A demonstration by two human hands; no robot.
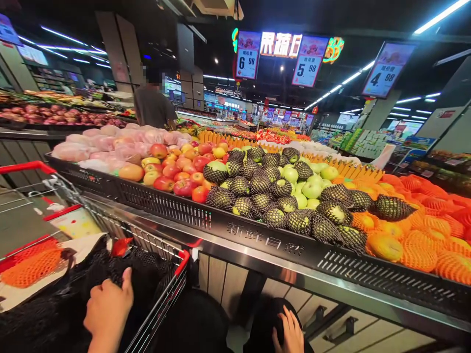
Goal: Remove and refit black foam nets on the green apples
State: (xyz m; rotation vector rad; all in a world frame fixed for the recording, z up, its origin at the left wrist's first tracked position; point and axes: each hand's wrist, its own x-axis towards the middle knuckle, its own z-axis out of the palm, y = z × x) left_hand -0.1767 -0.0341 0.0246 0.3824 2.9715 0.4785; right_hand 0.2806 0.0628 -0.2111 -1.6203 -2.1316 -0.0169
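Note:
My left hand [109, 306] is over the shopping cart [182, 264] at the lower left, closed with its thumb raised. Its curled fingertips are hidden, so what they hold, if anything, does not show. Around it lies a heap of black foam fruit netting [55, 304], with an orange foam net [33, 264] further left. My right hand [290, 331] rests on my black-clad knee [267, 314], fingers stretched out and holding nothing. Beyond the cart, green apples [312, 187], many in black netting, lie beside bare red apples [184, 187] in a black-edged display bin [165, 198].
Orange-netted fruit [419, 250] fills the bin's right end; pale wrapped fruit [110, 142] sits at its left. A metal ledge [235, 250] runs along the front. A person [152, 105] stands behind the display. Price signs [311, 61] hang overhead.

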